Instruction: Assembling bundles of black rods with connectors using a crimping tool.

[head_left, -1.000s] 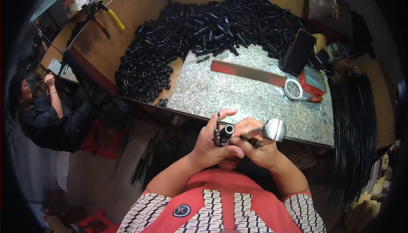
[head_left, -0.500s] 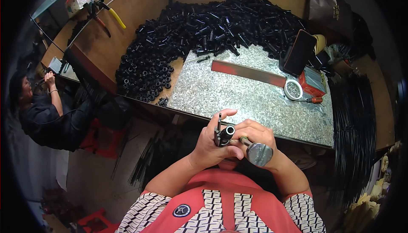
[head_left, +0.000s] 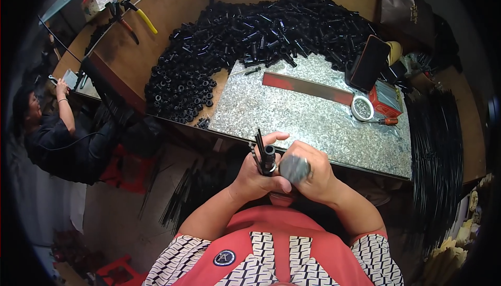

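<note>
In front of my chest, my left hand (head_left: pixel 247 181) is closed around a short black tubular part (head_left: pixel 269 155), its round hollow end facing up. Thin dark rods (head_left: pixel 259 139) stick up beside that tube in the same grip; my index finger reaches out past them. Close on the right, my right hand (head_left: pixel 320 175) is wrapped round a hammer whose round grey metal head (head_left: pixel 295 169) is blurred by motion. The head is right beside the tube; I cannot tell whether they touch. Most of the hammer's handle is hidden by my fingers.
Beyond my hands lies a speckled stone slab (head_left: pixel 245 108) with a flat metal bar (head_left: pixel 308 88), a white cup (head_left: pixel 362 108), a screwdriver (head_left: pixel 387 122) and a propped phone (head_left: pixel 368 63). Black parts (head_left: pixel 261 30) pile behind it. Long black rods (head_left: pixel 438 140) hang right; a co-worker (head_left: pixel 49 135) sits left.
The hammer head has moved left and up, closer to the tube. My left hand has tilted the tube more upright, so the thin rods show more. The co-worker's raised hand has shifted slightly.
</note>
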`<action>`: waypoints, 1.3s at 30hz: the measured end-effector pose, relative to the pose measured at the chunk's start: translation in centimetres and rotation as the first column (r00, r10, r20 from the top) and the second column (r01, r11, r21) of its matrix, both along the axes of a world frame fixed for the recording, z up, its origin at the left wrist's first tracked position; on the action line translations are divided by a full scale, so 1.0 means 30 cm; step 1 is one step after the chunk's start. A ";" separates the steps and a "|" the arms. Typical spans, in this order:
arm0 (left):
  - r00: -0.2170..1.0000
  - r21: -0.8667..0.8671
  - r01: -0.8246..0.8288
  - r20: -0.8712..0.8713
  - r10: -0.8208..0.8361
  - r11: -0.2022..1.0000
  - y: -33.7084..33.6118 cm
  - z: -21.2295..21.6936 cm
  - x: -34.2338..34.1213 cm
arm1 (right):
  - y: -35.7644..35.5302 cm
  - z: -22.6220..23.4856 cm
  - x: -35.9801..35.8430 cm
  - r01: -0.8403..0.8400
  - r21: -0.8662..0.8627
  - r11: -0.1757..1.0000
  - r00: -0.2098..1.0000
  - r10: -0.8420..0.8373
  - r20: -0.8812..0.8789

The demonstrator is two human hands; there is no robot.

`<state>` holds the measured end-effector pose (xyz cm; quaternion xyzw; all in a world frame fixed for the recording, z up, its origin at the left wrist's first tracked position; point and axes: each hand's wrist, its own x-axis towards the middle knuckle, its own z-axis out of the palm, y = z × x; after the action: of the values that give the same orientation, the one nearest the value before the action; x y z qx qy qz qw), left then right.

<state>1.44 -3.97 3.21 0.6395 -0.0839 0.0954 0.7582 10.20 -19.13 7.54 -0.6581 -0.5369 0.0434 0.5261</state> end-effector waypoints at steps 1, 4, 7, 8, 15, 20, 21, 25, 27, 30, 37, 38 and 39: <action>0.999 0.023 0.017 -0.033 -0.016 1.000 0.010 -0.005 0.006 | 0.005 -0.009 -0.002 0.004 0.001 1.000 1.000 -0.004 0.000; 0.999 -0.193 0.018 0.045 -0.009 0.981 0.007 0.002 0.001 | 0.022 -0.001 -0.012 -0.014 -0.206 0.979 0.910 -0.073 -0.409; 0.999 -0.271 0.045 0.007 -0.045 0.961 0.018 0.016 0.002 | 0.032 -0.009 -0.024 -0.040 -0.244 0.969 0.830 -0.104 -0.548; 0.998 -0.265 0.057 0.001 -0.059 0.963 0.032 0.015 -0.009 | 0.035 -0.003 -0.029 -0.052 -0.241 0.969 0.832 -0.092 -0.548; 0.997 -0.289 0.010 0.075 0.012 0.957 0.153 -0.043 -0.015 | -0.079 -0.013 -0.006 0.045 -0.338 0.940 0.988 -0.092 -0.126; 0.992 -0.293 -0.020 0.113 0.055 0.956 0.202 -0.063 -0.037 | -0.124 0.031 -0.031 0.290 -0.405 0.867 0.877 -0.071 0.476; 0.992 -0.296 -0.015 0.115 0.052 0.955 0.204 -0.070 -0.032 | -0.126 0.029 -0.035 0.294 -0.407 0.865 0.876 -0.073 0.478; 0.991 -0.212 -0.131 -0.018 0.130 0.968 0.128 -0.026 -0.025 | -0.104 0.027 -0.066 0.356 -0.392 0.848 0.786 -0.045 0.616; 0.990 -0.235 -0.140 -0.060 0.129 0.962 0.122 -0.004 -0.022 | -0.103 0.015 -0.062 0.382 -0.357 0.852 0.758 -0.068 0.649; 0.999 -0.270 0.048 0.021 -0.044 0.962 0.172 -0.047 -0.027 | -0.101 0.012 -0.078 0.397 -0.344 0.851 0.751 -0.085 0.655; 0.999 -0.371 -0.024 0.028 0.037 0.928 0.129 -0.029 -0.027 | -0.102 -0.003 -0.066 0.472 -0.254 0.844 0.671 -0.157 0.724; 0.999 -0.348 -0.042 -0.023 0.036 0.937 0.128 -0.013 -0.030 | -0.101 -0.001 -0.066 0.478 -0.242 0.844 0.664 -0.167 0.729; 0.997 -0.323 -0.059 -0.074 0.037 0.945 0.128 -0.004 -0.031 | -0.102 0.001 -0.067 0.484 -0.230 0.844 0.657 -0.177 0.733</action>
<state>0.50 -0.15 3.08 0.5107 -0.0258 0.1047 0.8530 8.19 -22.18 7.56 -0.8086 -0.5387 -0.1915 0.1389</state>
